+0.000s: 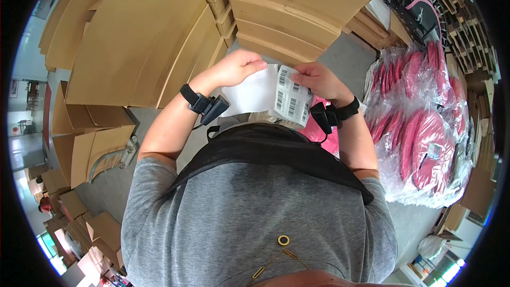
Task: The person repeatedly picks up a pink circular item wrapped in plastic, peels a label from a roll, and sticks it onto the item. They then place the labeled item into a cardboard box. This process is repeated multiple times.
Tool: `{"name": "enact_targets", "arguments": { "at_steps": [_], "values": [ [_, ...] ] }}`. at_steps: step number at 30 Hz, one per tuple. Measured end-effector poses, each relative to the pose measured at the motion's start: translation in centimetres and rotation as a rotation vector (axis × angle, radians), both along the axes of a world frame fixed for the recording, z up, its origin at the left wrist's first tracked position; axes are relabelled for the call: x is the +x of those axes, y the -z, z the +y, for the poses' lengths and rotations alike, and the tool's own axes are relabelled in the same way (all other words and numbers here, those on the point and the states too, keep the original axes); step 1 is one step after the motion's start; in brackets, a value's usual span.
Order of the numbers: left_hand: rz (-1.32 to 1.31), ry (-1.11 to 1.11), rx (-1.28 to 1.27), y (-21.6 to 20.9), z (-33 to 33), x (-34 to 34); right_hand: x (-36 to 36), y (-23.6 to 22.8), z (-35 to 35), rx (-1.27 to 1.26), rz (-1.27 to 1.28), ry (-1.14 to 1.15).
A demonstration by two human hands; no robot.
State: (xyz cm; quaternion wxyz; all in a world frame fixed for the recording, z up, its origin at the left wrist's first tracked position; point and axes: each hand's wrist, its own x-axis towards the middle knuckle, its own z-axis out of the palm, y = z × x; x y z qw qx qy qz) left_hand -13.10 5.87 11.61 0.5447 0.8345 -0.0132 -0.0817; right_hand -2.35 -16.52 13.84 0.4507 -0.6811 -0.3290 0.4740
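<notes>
Stacked flat cartons fill the space beyond both hands, tan sheets leaning in piles over a grey concrete floor. More folded cartons lie low on the person's left, past the left elbow.

Both hands meet in front of the chest. The left hand is curled around the left edge of a white sheet, fingers folded over its top and thumb behind, so it grips the paper. The right hand pinches the top of a strip of barcode labels between thumb and fingertips; the strip hangs down from that pinch and overlaps the right edge of the white sheet. The two hands are close together, the labels between them. Whether the strip is one piece with the white sheet or a separate one laid over it cannot be told.

Each wrist carries a black strap with a small black device: the left wrist device sits below the left hand, the right wrist device below the right hand.

To the right of the right forearm, clear plastic bags of pink items are heaped on the floor. Farther off beyond them stand wooden pallets. Below the hands come the person's grey shirt and a black strap across the chest.
</notes>
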Motion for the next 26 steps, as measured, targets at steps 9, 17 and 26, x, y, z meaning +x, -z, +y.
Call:
{"name": "enact_targets", "arguments": {
  "at_steps": [9, 17, 26],
  "values": [
    [0.026, -0.134, -0.077, 0.5, 0.6, -1.1, 0.7, 0.3, -0.9, 0.019, -0.031, 0.068],
    [0.023, -0.332, 0.163, 2.3, 3.5, -3.8, 2.8, 1.7, -0.7, 0.043, -0.131, 0.102],
    [0.271, -0.307, 0.457, 4.6, 3.2, -11.4, 2.3, 3.5, 5.5, 0.417, 0.327, 0.673]
  ]
}}
